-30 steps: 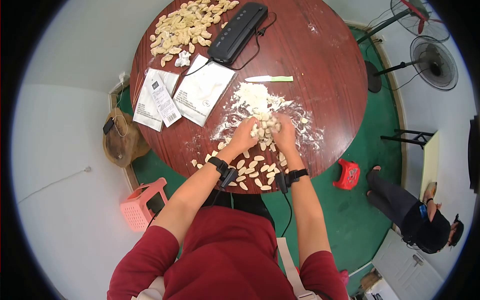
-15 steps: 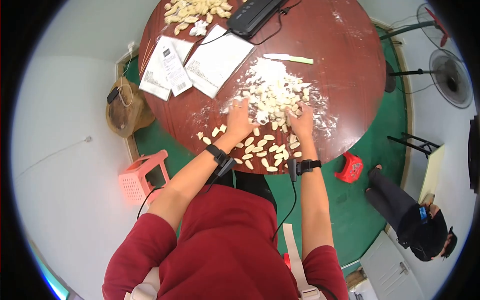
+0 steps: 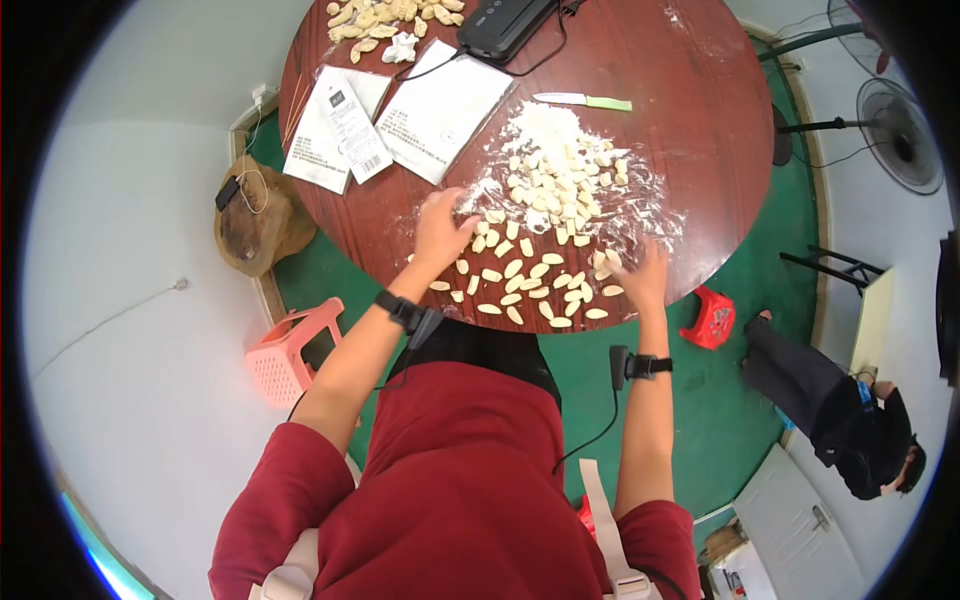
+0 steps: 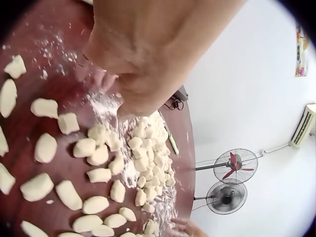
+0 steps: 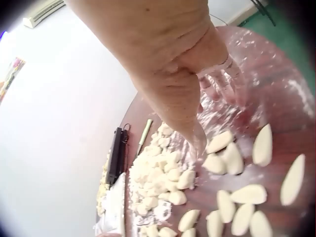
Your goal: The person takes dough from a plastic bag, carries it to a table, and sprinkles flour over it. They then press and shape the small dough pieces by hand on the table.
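The left hand [image 3: 440, 232] is resting with fingers spread wide on the floured table [image 3: 690, 150], touching the dough pieces [image 3: 530, 275] lying along its near edge; the flour heap [image 3: 545, 135] is sitting toward the middle. The right hand [image 3: 645, 272] is pressing flat near the near right edge, fingers spread, holding nothing.

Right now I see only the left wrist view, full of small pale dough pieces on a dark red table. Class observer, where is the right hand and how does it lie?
Observer: The right hand rests flat, fingers spread, at the near right edge of the round red-brown wooden table, beside the small pale dough pieces.
Operator: What lies left of the flour?
Observer: Two flat white paper packets, one partly over the other, lie left of the white flour heap.
Operator: Is there more dough elsewhere?
Observer: Yes, a second heap of shaped dough pieces sits at the table's far edge, apart from those by the hands.
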The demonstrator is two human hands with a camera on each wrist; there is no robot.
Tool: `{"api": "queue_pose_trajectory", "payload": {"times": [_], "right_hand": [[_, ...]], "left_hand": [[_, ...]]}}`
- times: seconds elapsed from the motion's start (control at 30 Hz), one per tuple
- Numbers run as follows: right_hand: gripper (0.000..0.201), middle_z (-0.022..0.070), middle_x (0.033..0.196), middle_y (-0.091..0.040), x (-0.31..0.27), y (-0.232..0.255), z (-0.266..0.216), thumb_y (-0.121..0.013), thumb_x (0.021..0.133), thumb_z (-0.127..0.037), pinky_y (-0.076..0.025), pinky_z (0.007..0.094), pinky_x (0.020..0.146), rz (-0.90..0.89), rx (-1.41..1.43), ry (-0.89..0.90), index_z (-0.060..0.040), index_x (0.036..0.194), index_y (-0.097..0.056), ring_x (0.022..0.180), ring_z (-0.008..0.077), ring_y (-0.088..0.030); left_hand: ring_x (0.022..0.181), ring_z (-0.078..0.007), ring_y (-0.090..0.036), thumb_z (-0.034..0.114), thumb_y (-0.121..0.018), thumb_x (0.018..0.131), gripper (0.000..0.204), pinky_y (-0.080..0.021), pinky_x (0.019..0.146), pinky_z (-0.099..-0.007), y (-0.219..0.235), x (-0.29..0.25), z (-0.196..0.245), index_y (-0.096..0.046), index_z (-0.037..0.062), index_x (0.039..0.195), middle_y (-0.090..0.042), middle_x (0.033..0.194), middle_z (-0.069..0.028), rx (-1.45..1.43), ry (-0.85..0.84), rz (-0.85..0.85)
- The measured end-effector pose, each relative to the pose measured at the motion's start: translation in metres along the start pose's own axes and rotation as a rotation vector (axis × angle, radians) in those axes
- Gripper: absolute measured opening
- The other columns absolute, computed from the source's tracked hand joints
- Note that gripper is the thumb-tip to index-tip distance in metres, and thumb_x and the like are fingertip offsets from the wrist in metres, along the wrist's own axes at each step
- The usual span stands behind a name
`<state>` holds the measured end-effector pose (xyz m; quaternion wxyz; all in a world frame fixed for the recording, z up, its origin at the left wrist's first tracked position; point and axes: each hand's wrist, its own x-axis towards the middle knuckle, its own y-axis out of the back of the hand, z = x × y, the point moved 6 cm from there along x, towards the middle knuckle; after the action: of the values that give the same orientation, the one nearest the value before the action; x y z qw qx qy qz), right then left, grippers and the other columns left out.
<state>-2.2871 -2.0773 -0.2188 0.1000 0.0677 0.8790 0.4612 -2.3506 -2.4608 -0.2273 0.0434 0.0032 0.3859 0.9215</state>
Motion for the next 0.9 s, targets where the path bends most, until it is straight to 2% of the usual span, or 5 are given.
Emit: {"api": "queue_pose_trajectory", "payload": {"times": [0.13, 0.3, 0.4, 0.67, 0.9], "right_hand": [[0.114, 0.0239, 0.122, -0.048, -0.056, 0.0, 0.009, -0.098, 0.048, -0.027, -0.047, 0.0446, 0.097, -0.262, -0.04, -0.299, -0.0089, 0.141, -0.034, 0.112, 0.0415, -0.051], [0.114, 0.0248, 0.127, -0.04, -0.065, -0.039, -0.027, -0.098, 0.048, -0.021, -0.049, 0.0471, 0.094, -0.097, -0.025, -0.241, -0.0073, 0.139, -0.031, 0.109, 0.0422, -0.054], [0.103, 0.0217, 0.127, -0.04, -0.057, -0.043, -0.034, -0.097, 0.05, -0.018, -0.049, 0.0464, 0.094, 0.04, 0.036, -0.519, -0.0083, 0.134, -0.038, 0.11, 0.0399, -0.053], [0.074, 0.0194, 0.116, -0.055, -0.033, -0.073, -0.018, -0.093, 0.055, -0.012, -0.052, 0.041, 0.086, -0.034, 0.085, -0.386, -0.0086, 0.118, -0.054, 0.097, 0.0372, -0.063], [0.049, 0.0111, 0.117, -0.057, 0.009, -0.082, -0.06, -0.071, 0.078, 0.004, -0.053, 0.0325, 0.077, 0.165, 0.654, -0.255, -0.0067, 0.124, -0.06, 0.089, 0.0172, -0.065]], "left_hand": [[0.112, -0.0441, -0.053, 0.022, -0.089, 0.064, 0.083, -0.047, 0.093, -0.0499, 0.046, -0.041, -0.013, -0.046, 0.0063, 0.133, -0.049, 0.122, -0.0219, 0.3, 0.297, -0.146], [0.11, -0.0487, -0.053, 0.006, -0.094, 0.047, 0.115, -0.051, 0.091, -0.0506, 0.022, -0.089, -0.027, -0.029, 0.0101, 0.142, -0.036, 0.125, -0.026, 0.138, 0.334, -0.452], [0.106, -0.0484, -0.054, -0.005, -0.081, 0.059, 0.092, -0.05, 0.089, -0.0496, 0.008, -0.088, -0.031, -0.035, 0.0097, 0.137, -0.038, 0.12, -0.0253, 0.071, 0.259, -0.301], [0.101, -0.0432, -0.052, -0.003, -0.071, 0.068, 0.055, -0.048, 0.083, -0.0461, -0.02, -0.067, -0.02, -0.046, 0.0084, 0.116, -0.044, 0.113, -0.0231, -0.178, 0.239, -0.275], [0.1, -0.04, -0.053, -0.001, -0.062, 0.076, 0.035, -0.045, 0.086, -0.0447, -0.041, -0.015, 0.018, -0.053, 0.0072, 0.11, -0.049, 0.103, -0.02, -0.472, 0.028, -0.152]]}}
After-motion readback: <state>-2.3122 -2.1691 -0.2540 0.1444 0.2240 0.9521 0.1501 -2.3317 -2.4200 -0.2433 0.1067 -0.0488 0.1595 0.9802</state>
